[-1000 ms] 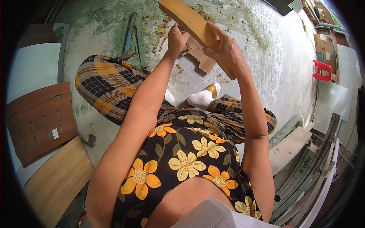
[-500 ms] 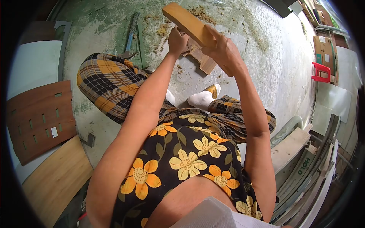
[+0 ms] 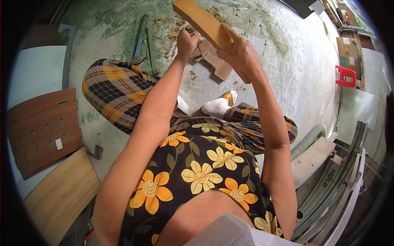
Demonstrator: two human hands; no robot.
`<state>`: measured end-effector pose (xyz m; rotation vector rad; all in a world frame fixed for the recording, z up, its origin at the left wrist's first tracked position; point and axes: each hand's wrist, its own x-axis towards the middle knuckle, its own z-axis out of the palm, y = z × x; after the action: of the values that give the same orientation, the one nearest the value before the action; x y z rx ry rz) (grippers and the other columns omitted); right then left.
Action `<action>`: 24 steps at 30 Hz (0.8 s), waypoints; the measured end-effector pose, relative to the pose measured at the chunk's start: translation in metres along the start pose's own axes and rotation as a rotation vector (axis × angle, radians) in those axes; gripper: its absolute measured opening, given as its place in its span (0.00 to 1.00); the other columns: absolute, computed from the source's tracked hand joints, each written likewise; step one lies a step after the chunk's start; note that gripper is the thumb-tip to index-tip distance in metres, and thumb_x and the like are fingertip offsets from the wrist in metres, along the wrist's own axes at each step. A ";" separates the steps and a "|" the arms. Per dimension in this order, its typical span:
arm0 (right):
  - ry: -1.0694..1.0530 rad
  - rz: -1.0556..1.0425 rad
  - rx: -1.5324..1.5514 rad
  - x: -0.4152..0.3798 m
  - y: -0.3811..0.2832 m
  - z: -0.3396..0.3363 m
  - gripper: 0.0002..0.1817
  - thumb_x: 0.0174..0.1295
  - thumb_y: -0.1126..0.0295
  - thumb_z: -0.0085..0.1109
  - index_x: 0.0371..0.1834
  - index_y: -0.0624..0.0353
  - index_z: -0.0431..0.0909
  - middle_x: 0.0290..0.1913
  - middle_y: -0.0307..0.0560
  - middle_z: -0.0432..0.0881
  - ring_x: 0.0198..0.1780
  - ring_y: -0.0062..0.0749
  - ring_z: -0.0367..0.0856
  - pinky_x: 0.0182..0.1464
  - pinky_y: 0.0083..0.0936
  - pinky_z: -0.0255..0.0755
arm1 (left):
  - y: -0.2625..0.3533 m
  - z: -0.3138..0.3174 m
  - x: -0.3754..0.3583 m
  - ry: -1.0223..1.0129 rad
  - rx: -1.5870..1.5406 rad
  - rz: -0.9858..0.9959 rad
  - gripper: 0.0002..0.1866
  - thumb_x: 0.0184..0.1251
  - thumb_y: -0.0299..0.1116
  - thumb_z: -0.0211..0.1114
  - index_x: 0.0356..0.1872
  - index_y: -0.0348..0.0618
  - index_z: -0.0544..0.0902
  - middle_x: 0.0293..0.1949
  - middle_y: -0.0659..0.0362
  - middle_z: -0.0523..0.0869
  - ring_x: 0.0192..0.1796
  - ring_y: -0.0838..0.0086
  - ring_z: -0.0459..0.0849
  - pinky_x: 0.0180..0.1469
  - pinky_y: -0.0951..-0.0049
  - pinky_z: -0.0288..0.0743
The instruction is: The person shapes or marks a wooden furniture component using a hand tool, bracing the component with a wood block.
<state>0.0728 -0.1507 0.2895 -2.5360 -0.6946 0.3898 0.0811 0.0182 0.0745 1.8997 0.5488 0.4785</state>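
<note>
My right hand point(image 3: 243, 55) grips the near end of a long orange-brown wooden block point(image 3: 205, 22), which slants up and to the left. On the block's left side, my left hand point(image 3: 188, 42) is closed, with its fingers curled near the block's edge; what it holds, if anything, is hidden. Beneath the block, a notched brown wood piece point(image 3: 217, 67) rests on the floor between the hands. A hammer with a blue handle point(image 3: 140, 43) lies on the floor to the left, beside a thin green strip point(image 3: 151, 51).
Wood shavings point(image 3: 217, 15) are scattered on the concrete floor point(image 3: 303, 74). My crossed legs in plaid trousers point(image 3: 119, 92) are close below. Slotted brown panels point(image 3: 45, 131) stand left; a red stool point(image 3: 345, 76), grey hose point(image 3: 310, 141) and long boards point(image 3: 314, 160) are right.
My left hand has moved slightly left and away from the notched piece, showing more of it. My right hand and the block have barely shifted.
</note>
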 end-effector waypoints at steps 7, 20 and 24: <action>0.032 -0.013 0.001 -0.002 -0.002 -0.003 0.46 0.47 0.59 0.69 0.75 0.46 0.62 0.45 0.60 0.86 0.46 0.45 0.87 0.51 0.36 0.79 | -0.010 0.005 -0.002 -0.055 -0.046 -0.046 0.24 0.51 0.40 0.77 0.44 0.35 0.79 0.39 0.46 0.87 0.44 0.54 0.87 0.48 0.60 0.79; -0.005 -0.036 -0.053 -0.008 0.018 0.032 0.45 0.49 0.61 0.69 0.75 0.50 0.61 0.49 0.63 0.84 0.46 0.49 0.87 0.51 0.38 0.78 | 0.036 -0.015 -0.018 -0.129 -0.112 -0.108 0.19 0.55 0.35 0.71 0.43 0.35 0.79 0.40 0.46 0.87 0.43 0.55 0.87 0.47 0.61 0.80; -0.080 0.047 0.022 -0.006 0.000 0.011 0.44 0.51 0.61 0.68 0.74 0.52 0.62 0.52 0.65 0.83 0.52 0.50 0.84 0.53 0.36 0.77 | 0.014 -0.004 -0.016 -0.021 -0.045 -0.021 0.14 0.56 0.32 0.67 0.41 0.37 0.79 0.38 0.50 0.88 0.42 0.58 0.88 0.45 0.63 0.80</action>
<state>0.0638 -0.1499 0.2812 -2.5316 -0.6576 0.5141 0.0684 0.0073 0.0875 1.8528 0.5393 0.4528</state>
